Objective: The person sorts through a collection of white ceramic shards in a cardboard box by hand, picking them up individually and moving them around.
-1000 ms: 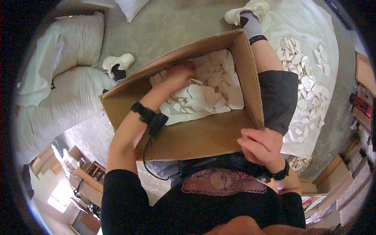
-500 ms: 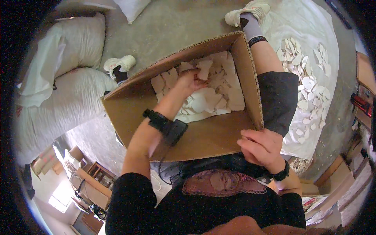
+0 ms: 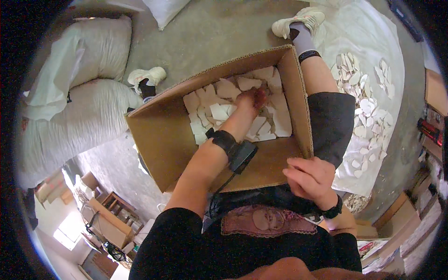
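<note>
1. While my right hand (image 3: 311, 178) sits by the box (image 3: 163, 147) corner – grip unclear – my left hand (image 3: 251, 99) is among white pieces (image 3: 227, 89) inside, can't tell if clamped.
2. Likely laying-out step; next wants light touch.

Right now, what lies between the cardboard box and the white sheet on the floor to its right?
The head view shows the person's right leg, in dark shorts, between the cardboard box and the white sheet.

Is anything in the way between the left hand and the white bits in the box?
Nothing I can see. The left hand is inside the open box, down at the white bits; the cardboard walls stand around it, not between.
</note>
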A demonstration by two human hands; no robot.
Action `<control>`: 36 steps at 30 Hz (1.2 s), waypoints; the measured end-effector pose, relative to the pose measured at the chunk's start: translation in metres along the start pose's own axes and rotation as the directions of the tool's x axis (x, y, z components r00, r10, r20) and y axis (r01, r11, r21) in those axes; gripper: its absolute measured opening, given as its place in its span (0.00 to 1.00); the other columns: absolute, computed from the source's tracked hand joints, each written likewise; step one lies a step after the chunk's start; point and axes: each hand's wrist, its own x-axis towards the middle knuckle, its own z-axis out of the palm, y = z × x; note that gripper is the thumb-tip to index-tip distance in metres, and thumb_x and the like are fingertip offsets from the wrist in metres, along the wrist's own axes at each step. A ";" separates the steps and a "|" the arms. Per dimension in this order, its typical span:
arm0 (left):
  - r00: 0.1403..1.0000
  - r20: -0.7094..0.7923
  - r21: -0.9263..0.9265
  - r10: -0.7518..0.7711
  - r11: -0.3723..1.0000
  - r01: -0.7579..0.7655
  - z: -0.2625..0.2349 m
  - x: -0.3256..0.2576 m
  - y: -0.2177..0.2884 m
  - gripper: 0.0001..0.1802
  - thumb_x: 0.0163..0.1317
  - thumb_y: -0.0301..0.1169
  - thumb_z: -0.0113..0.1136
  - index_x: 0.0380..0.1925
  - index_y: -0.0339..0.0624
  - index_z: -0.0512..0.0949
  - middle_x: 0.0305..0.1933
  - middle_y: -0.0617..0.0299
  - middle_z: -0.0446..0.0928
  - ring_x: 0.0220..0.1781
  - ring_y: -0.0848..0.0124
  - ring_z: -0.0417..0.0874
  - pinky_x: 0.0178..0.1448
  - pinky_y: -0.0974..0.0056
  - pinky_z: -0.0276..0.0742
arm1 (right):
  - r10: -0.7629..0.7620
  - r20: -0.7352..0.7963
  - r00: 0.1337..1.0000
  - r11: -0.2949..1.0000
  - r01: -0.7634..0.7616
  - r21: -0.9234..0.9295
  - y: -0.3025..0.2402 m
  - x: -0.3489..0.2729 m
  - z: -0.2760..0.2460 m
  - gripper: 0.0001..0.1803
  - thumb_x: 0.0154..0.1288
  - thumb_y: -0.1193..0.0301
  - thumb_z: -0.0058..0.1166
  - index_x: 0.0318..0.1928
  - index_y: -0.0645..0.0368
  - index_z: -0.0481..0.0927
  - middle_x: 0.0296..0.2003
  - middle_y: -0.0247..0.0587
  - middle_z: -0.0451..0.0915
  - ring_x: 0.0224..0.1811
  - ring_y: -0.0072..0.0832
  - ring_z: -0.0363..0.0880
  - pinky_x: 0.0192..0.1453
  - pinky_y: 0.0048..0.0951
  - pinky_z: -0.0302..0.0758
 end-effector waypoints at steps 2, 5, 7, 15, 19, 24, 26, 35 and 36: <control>0.995 0.096 -0.087 -0.041 0.995 0.049 -0.014 0.016 0.002 0.09 0.60 0.27 0.41 0.38 0.35 0.67 0.31 0.51 0.75 0.28 0.61 0.77 0.30 0.60 0.77 | -0.005 0.001 1.000 1.000 0.005 0.014 -0.001 0.002 0.001 0.14 0.39 0.74 0.60 0.32 0.50 0.77 0.32 0.35 0.77 0.18 0.23 0.72 0.18 0.20 0.68; 0.996 0.092 -0.125 -0.009 0.992 0.020 -0.013 0.028 -0.005 0.10 0.60 0.27 0.39 0.39 0.35 0.66 0.34 0.51 0.74 0.28 0.60 0.76 0.31 0.60 0.75 | -0.004 0.034 0.999 1.000 0.004 0.006 -0.002 0.005 -0.001 0.14 0.38 0.74 0.60 0.32 0.50 0.77 0.32 0.34 0.77 0.18 0.23 0.72 0.18 0.20 0.68; 0.996 0.090 -0.151 0.014 0.989 0.000 -0.008 0.033 -0.011 0.10 0.60 0.27 0.38 0.39 0.35 0.66 0.36 0.51 0.74 0.29 0.59 0.75 0.31 0.59 0.74 | 0.001 0.036 0.999 1.000 -0.001 0.009 -0.003 0.003 0.000 0.15 0.38 0.74 0.60 0.32 0.50 0.77 0.32 0.34 0.77 0.18 0.23 0.72 0.18 0.20 0.68; 0.982 0.186 -0.222 0.035 0.975 0.008 0.005 0.028 -0.017 0.11 0.61 0.31 0.39 0.37 0.35 0.68 0.35 0.53 0.74 0.28 0.64 0.74 0.29 0.63 0.72 | 0.017 0.063 0.998 0.999 -0.015 -0.030 -0.001 -0.001 -0.004 0.16 0.38 0.73 0.60 0.33 0.49 0.78 0.33 0.33 0.77 0.18 0.23 0.71 0.18 0.20 0.66; 0.617 0.471 0.079 0.630 0.667 -0.741 -0.019 0.080 -0.042 0.14 0.62 0.35 0.38 0.35 0.36 0.69 0.32 0.54 0.75 0.26 0.66 0.74 0.27 0.64 0.72 | 0.011 0.060 0.998 1.000 -0.009 -0.023 -0.003 0.001 -0.005 0.16 0.37 0.73 0.60 0.33 0.49 0.78 0.33 0.34 0.77 0.18 0.23 0.71 0.18 0.20 0.66; 0.696 0.511 0.157 0.504 0.741 -0.652 -0.060 0.104 -0.023 0.16 0.61 0.38 0.42 0.27 0.36 0.72 0.27 0.56 0.75 0.20 0.67 0.74 0.21 0.65 0.70 | -0.042 0.051 0.998 0.999 0.041 0.034 -0.006 0.006 0.005 0.15 0.38 0.72 0.59 0.33 0.49 0.78 0.33 0.34 0.77 0.18 0.23 0.71 0.18 0.20 0.66; 0.936 0.349 0.257 0.032 0.958 -0.129 -0.032 0.080 -0.014 0.16 0.60 0.39 0.45 0.25 0.37 0.73 0.26 0.57 0.75 0.18 0.69 0.73 0.18 0.65 0.69 | -0.016 0.052 0.999 1.000 0.016 -0.006 0.000 -0.001 0.003 0.15 0.38 0.72 0.59 0.33 0.48 0.78 0.33 0.33 0.77 0.18 0.23 0.71 0.18 0.20 0.65; 0.890 0.057 0.904 0.453 0.355 -0.239 -0.027 -0.077 0.107 0.18 0.50 0.41 0.56 0.35 0.39 0.75 0.22 0.61 0.74 0.17 0.75 0.74 0.19 0.68 0.71 | 0.036 0.044 0.998 0.999 -0.036 -0.005 -0.007 0.006 0.000 0.15 0.34 0.80 0.56 0.28 0.49 0.77 0.29 0.35 0.77 0.17 0.26 0.70 0.18 0.22 0.65; 0.872 0.062 0.905 0.486 0.342 -0.255 -0.025 -0.075 0.108 0.19 0.50 0.42 0.56 0.36 0.39 0.75 0.23 0.60 0.75 0.18 0.75 0.75 0.19 0.68 0.71 | 0.042 0.032 0.999 0.999 -0.042 -0.009 -0.007 0.006 0.000 0.15 0.34 0.80 0.56 0.28 0.49 0.77 0.29 0.36 0.77 0.17 0.27 0.70 0.18 0.22 0.65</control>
